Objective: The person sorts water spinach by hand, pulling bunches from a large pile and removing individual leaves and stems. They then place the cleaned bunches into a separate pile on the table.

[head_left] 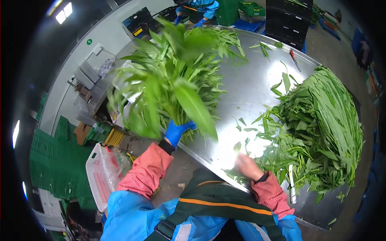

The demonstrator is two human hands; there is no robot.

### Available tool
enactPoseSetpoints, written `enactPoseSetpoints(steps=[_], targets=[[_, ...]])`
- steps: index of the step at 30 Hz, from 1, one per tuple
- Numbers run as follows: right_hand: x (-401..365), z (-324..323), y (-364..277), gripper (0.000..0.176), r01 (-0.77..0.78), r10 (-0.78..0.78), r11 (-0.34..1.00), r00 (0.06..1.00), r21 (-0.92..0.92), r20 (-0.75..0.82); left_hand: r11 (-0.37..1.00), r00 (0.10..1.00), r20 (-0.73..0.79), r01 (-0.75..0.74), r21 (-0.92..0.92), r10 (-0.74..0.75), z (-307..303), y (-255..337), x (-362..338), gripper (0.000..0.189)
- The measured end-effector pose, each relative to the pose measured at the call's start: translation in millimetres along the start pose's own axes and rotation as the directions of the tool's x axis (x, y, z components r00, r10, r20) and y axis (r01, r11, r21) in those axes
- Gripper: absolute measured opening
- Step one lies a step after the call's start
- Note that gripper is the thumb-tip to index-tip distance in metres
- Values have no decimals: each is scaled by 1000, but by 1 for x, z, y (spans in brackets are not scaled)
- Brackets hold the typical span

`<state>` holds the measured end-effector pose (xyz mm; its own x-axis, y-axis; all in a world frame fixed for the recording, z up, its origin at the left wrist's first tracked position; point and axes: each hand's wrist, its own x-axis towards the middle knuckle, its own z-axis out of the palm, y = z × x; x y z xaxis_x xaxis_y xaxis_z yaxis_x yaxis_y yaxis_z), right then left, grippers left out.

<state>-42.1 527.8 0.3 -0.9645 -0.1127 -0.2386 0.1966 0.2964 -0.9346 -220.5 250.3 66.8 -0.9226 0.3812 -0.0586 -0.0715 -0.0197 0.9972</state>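
Note:
My left hand (pixel 177 131), in a blue glove, is wrapped round the stems of a large bunch of leafy greens (pixel 173 80), held up over the table's left edge. Bare and blurred, my right hand (pixel 247 165) is low over the metal table (pixel 249 76), beside loose leaves; its fingers are smeared by motion. A big heap of greens (pixel 329 124) lies on the right, with scattered leaves around its near side. Close to that heap is a white-handled tool (pixel 292 184).
A red-handled knife (pixel 294 59) lies near the far edge. Across the table stands a co-worker in blue gloves (pixel 200 23). Black crates (pixel 285 26) are stacked behind. A white basket (pixel 96 176) and green crates (pixel 52 160) stand at the left.

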Motion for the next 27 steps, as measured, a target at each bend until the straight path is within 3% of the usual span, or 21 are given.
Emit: enactPoseSetpoints(steps=[1,4,6,8,10,12,13,14,15,16,19,22,23,27], targets=[[12,3,6,20,43,-48,997,995,61,84,997,996,47,76,-22,-75,4,16,11,27],[37,7,-40,20,78,-87,988,994,136,64,964,946,218,259,-62,-240,15,53,44,29],[67,15,-46,21,185,-194,964,980,190,31,933,893,326,352,-79,-309,17,67,64,29],[94,13,-61,22,152,-156,903,988,401,-24,897,840,412,429,-106,-352,18,74,83,29],[121,8,-79,25,7,25,682,999,731,-34,948,802,518,312,65,-299,12,72,107,31],[143,8,-85,26,3,53,729,997,685,-60,979,770,605,133,156,-201,3,68,135,30],[149,11,-88,26,7,40,785,997,619,-62,974,808,553,107,202,-204,3,64,151,32],[157,16,-89,27,16,21,836,998,548,-61,855,825,565,-303,421,14,1,66,175,31],[180,27,-89,28,-66,72,862,997,503,8,527,765,605,-616,585,221,-18,76,218,31],[176,41,-78,30,-159,147,867,987,472,62,82,635,695,-755,650,336,-22,80,244,31],[183,68,-67,30,-232,239,847,970,478,47,-147,544,773,-779,610,326,-33,86,316,26],[182,85,-56,27,-317,369,796,930,515,3,-245,560,774,-739,628,295,-43,97,371,17],[181,90,-52,26,-333,406,778,914,533,-21,-229,514,788,-767,599,340,-49,96,393,19],[187,91,-45,24,-332,520,707,842,625,-142,-214,537,710,-708,673,456,-81,109,458,21]])
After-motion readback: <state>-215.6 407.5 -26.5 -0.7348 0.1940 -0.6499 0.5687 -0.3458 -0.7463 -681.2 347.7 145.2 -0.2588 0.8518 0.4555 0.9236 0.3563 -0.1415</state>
